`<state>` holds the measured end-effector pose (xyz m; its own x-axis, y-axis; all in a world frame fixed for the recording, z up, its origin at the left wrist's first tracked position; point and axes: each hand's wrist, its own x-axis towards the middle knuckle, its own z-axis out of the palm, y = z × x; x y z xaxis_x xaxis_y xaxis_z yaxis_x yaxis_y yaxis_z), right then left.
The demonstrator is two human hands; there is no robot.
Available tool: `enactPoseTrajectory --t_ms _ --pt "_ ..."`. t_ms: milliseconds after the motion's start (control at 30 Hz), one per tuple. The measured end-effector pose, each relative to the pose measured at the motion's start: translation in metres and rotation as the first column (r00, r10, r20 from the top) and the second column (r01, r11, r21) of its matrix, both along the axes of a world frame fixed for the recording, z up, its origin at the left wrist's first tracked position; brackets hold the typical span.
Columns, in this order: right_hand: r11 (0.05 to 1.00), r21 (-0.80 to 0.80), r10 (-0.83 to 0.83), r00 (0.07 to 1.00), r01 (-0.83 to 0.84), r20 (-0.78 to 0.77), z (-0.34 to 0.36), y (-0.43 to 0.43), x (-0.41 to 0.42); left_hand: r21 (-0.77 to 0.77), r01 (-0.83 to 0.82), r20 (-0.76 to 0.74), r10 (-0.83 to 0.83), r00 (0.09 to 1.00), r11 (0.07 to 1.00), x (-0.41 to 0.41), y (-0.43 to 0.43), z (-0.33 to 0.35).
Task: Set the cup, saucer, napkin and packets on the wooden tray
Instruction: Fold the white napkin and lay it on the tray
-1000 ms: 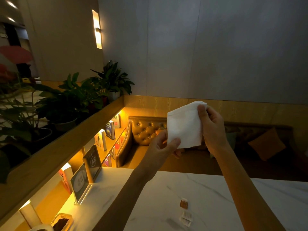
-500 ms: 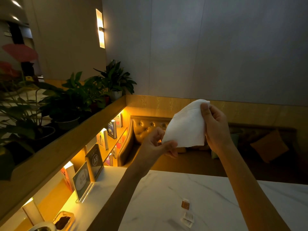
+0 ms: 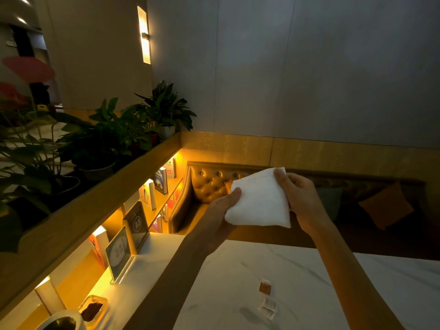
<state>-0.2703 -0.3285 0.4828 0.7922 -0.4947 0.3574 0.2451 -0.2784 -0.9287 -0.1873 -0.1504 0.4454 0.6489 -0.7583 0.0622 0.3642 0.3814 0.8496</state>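
Both hands hold the white napkin up above the tabletop: left hand pinching its left edge, right hand its top corner, packets lying below.

A café or restaurant dining area. A white marble table carries an acrylic stand and a dark sign numbered "A8" at its left edge. Beyond the table stands a tufted leather booth seat with cushions; left of it, lit book shelves under potted plants.
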Motion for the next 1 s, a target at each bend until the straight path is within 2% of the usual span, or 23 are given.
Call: enactPoseTrajectory --t_ms 67,100,167,233,300,433,500,600,700,800,867,1000 --pt "0.994 0.106 0.055 0.991 -0.042 -0.125 -0.010 -0.006 -0.004 0.054 -0.062 0.077 0.058 0.995 0.997 0.002 -0.001 -0.005" --pt "0.976 0.188 0.145 0.972 -0.110 -0.187 -0.015 -0.010 -0.007 0.086 -0.104 0.120 0.093 0.988 0.991 0.002 -0.003 -0.010" --pt "0.881 0.371 0.392 0.891 -0.292 -0.229 -0.026 -0.017 -0.013 0.132 -0.158 0.202 0.130 0.971 0.979 0.000 -0.003 -0.015" --pt "0.789 0.470 0.537 0.816 -0.395 -0.215 -0.036 -0.022 -0.021 0.161 -0.204 0.279 0.154 0.948 0.966 0.000 -0.001 -0.020" --pt "0.745 0.515 0.581 0.791 -0.423 -0.191 -0.045 -0.024 -0.027 0.209 -0.179 0.319 0.106 0.942 0.961 0.000 0.003 -0.022" --pt "0.700 0.559 0.608 0.781 -0.445 -0.140 -0.049 -0.026 -0.037 0.327 0.004 0.314 -0.113 0.943 0.945 0.008 0.017 -0.026" --pt "0.724 0.525 0.590 0.796 -0.447 -0.136 -0.048 -0.026 -0.045 0.337 0.084 0.291 -0.189 0.938 0.938 0.011 0.023 -0.025" --pt "0.863 0.321 0.438 0.895 -0.391 -0.086 -0.044 -0.020 -0.057 0.265 0.145 0.309 -0.226 0.924 0.953 0.009 0.028 -0.021" --pt "0.935 0.087 0.337 0.937 -0.345 0.095 -0.038 -0.009 -0.069 0.196 0.142 0.428 -0.215 0.878 0.970 0.001 0.028 -0.016" --pt "0.942 -0.113 0.327 0.937 -0.315 0.124 -0.033 0.002 -0.078 0.180 0.081 0.569 -0.171 0.804 0.980 -0.006 0.030 -0.008" --pt "0.939 -0.172 0.320 0.940 -0.298 0.116 -0.032 0.003 -0.083 0.160 0.033 0.675 -0.134 0.725 0.987 -0.010 0.032 -0.003" --pt "0.952 -0.195 0.261 0.960 -0.238 0.100 -0.031 0.002 -0.087 0.130 0.004 0.866 -0.115 0.486 0.992 -0.019 0.036 0.008"
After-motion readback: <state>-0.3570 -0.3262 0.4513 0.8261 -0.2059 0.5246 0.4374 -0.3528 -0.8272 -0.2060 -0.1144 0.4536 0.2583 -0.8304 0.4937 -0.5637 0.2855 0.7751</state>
